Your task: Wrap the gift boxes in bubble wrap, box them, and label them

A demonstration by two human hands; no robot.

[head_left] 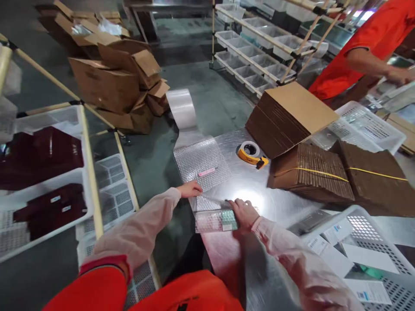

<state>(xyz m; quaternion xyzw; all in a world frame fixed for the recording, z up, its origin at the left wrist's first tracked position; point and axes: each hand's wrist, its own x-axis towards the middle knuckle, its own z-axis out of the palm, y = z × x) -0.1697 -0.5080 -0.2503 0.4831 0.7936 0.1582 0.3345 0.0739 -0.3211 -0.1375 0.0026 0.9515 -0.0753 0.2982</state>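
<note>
A sheet of bubble wrap (197, 160) lies on the metal table, its near edge folded up toward me. My left hand (190, 189) is closed, pinching the left side of that fold. My right hand (244, 213) is closed on the right end of the same bubble wrap. Between and just below the hands sits a flat wrapped item (212, 222), whitish-pink with a green patch at its right, seen through clear bubbles. A slim pink tool (206, 172), perhaps a small cutter, rests on the sheet beyond my hands.
A yellow tape dispenser (249, 159) stands right of the sheet. Flattened cardboard stacks (311, 172) and a white basket of boxes (359, 216) line the right. The wrap's roll (183, 108) hangs at the far edge. A crate rack stands left; a co-worker's arm (369, 62) is at upper right.
</note>
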